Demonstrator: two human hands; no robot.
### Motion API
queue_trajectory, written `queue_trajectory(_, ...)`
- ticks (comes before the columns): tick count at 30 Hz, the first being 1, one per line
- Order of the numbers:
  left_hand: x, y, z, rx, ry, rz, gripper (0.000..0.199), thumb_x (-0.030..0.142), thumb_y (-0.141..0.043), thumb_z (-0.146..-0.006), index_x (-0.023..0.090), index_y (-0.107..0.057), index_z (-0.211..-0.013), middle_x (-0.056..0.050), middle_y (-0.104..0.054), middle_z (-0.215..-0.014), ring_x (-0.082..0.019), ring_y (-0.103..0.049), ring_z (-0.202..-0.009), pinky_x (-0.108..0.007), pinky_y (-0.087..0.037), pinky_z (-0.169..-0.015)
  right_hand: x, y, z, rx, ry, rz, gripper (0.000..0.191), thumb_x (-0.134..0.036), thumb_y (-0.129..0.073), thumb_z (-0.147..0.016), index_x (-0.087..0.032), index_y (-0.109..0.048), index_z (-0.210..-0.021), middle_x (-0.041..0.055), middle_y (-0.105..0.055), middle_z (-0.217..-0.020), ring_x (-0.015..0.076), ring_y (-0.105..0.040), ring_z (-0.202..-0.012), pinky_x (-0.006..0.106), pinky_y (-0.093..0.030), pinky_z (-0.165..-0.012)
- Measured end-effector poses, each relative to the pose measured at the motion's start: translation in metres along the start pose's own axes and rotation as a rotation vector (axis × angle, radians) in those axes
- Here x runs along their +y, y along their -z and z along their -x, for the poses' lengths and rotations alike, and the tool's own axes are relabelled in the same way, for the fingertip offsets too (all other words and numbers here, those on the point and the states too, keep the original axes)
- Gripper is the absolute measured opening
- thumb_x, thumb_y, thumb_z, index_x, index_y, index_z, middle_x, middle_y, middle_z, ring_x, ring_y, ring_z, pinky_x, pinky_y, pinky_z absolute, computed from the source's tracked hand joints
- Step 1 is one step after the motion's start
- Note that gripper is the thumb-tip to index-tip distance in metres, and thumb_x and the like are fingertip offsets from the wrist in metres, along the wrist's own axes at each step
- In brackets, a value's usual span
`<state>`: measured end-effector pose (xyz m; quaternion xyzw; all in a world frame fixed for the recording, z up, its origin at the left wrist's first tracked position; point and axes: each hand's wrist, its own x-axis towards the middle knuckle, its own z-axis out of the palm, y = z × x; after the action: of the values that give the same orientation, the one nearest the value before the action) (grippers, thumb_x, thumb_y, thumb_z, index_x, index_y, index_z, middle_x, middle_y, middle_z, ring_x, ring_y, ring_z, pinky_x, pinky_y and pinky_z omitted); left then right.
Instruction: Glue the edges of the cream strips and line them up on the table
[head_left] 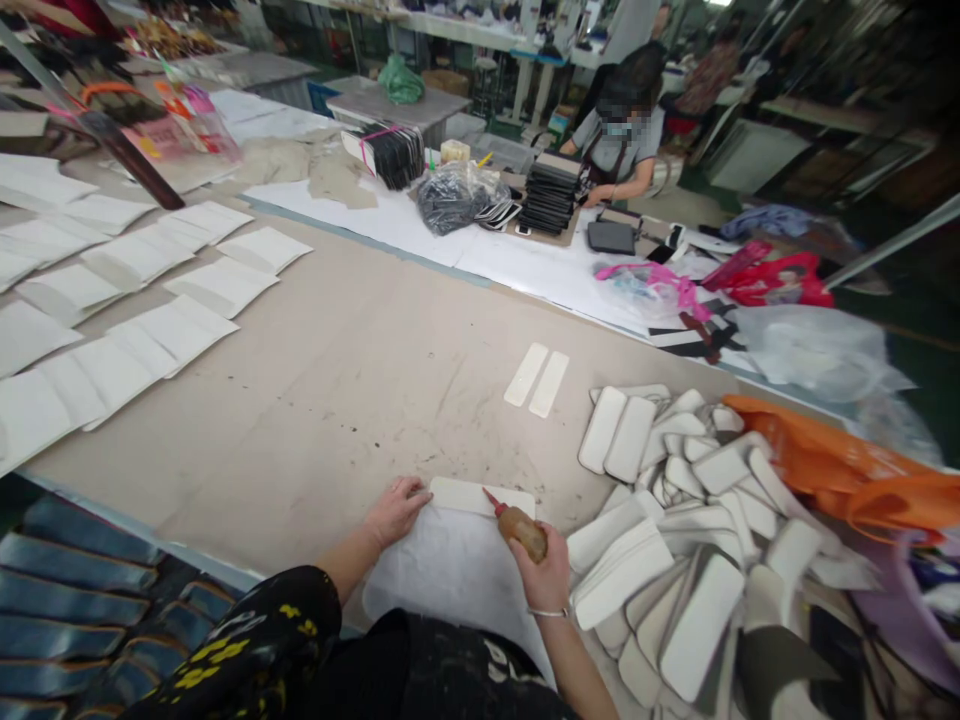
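Passage: brown counter [360,330], open through centre of frame, from the left grip [397,510] to the far edge. Obstacles: two flat pale strips [527,375], right of centre; heaped pale pieces [630,440], lower right; orange cloth [840,455], right edge; rows of white sheets [180,335], left; dark pole [131,155], upper left.

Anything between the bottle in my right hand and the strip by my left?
Nothing visible. The red tip of the bottle in your right hand is over the strip. Your left hand is at the strip's left end, away from the tip.
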<state>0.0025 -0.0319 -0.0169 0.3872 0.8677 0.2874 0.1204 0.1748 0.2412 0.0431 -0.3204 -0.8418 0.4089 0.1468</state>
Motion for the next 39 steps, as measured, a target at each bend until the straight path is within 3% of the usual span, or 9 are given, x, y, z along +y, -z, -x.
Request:
queue_trajectory(8,-0.004,-0.003,0.000,-0.007,0.006,-0.012,0.031,0.020,-0.046,-0.090,0.024,-0.069,-0.111,-0.010,-0.056,-0.112,-0.024,-0.049,-0.103,-0.044,-0.046,-0.093,0.025,0.048,0.003,0.132,-0.171,0.069,0.064,-0.057,-0.068,-0.065,-0.008,-0.063,-0.106,0.0185,-0.065,-0.101,0.0360,-0.061,-0.096,0.055,-0.049,-0.088)
queue_trajectory(16,-0.002,-0.002,-0.001,-0.007,0.018,-0.007,0.031,0.020,-0.047,-0.090,0.023,-0.069,-0.111,-0.010,-0.056,-0.113,-0.025,-0.050,-0.103,-0.044,-0.046,-0.093,0.016,0.063,0.011,0.197,-0.300,0.063,0.070,-0.066,-0.070,-0.060,-0.015,-0.062,-0.107,0.0170,-0.066,-0.107,0.0366,-0.060,-0.100,0.054,-0.049,-0.091)
queue_trajectory(19,0.000,-0.001,0.000,-0.010,0.041,0.022,0.030,0.021,-0.047,-0.090,0.023,-0.069,-0.109,-0.010,-0.056,-0.113,-0.025,-0.050,-0.103,-0.044,-0.046,-0.093,0.002,0.051,0.014,0.126,-0.299,-0.038,0.066,-0.062,-0.072,-0.063,-0.016,-0.060,-0.109,0.0149,-0.064,-0.107,0.0350,-0.061,-0.098,0.054,-0.050,-0.090)
queue_trajectory(24,0.006,0.003,-0.001,-0.024,0.058,-0.003,0.029,0.021,-0.047,-0.091,0.023,-0.069,-0.110,-0.009,-0.057,-0.114,-0.023,-0.049,-0.103,-0.041,-0.045,-0.093,-0.023,0.005,0.009,-0.070,-0.052,-0.131,0.055,-0.049,-0.074,-0.067,-0.014,-0.060,-0.108,0.0141,-0.064,-0.106,0.0319,-0.061,-0.098,0.053,-0.049,-0.091)
queue_trajectory(29,0.013,0.008,-0.003,0.009,0.046,0.048,0.028,0.027,-0.045,-0.095,0.022,-0.070,-0.106,-0.010,-0.057,-0.110,-0.024,-0.050,-0.101,-0.043,-0.045,-0.092,-0.035,-0.036,-0.003,-0.166,0.107,-0.104,0.051,-0.047,-0.074,-0.068,-0.015,-0.061,-0.106,0.0121,-0.067,-0.101,0.0293,-0.061,-0.095,0.051,-0.051,-0.089)
queue_trajectory(33,0.016,0.010,-0.004,-0.008,0.080,0.051,0.029,0.029,-0.044,-0.096,0.021,-0.070,-0.106,-0.008,-0.058,-0.110,-0.022,-0.050,-0.101,-0.041,-0.045,-0.093,-0.035,-0.044,-0.007,-0.173,0.123,-0.059,0.052,-0.052,-0.073,-0.069,-0.017,-0.060,-0.106,0.0102,-0.067,-0.100,0.0288,-0.061,-0.095,0.049,-0.051,-0.088)
queue_trajectory(39,0.014,0.008,-0.003,-0.003,0.076,0.044,0.030,0.030,-0.043,-0.097,0.022,-0.071,-0.105,-0.008,-0.059,-0.111,-0.023,-0.050,-0.102,-0.040,-0.045,-0.094,-0.033,-0.037,0.006,-0.206,0.048,-0.067,0.052,-0.052,-0.073,-0.067,-0.017,-0.061,-0.103,0.0109,-0.068,-0.099,0.0283,-0.063,-0.093,0.046,-0.052,-0.087)
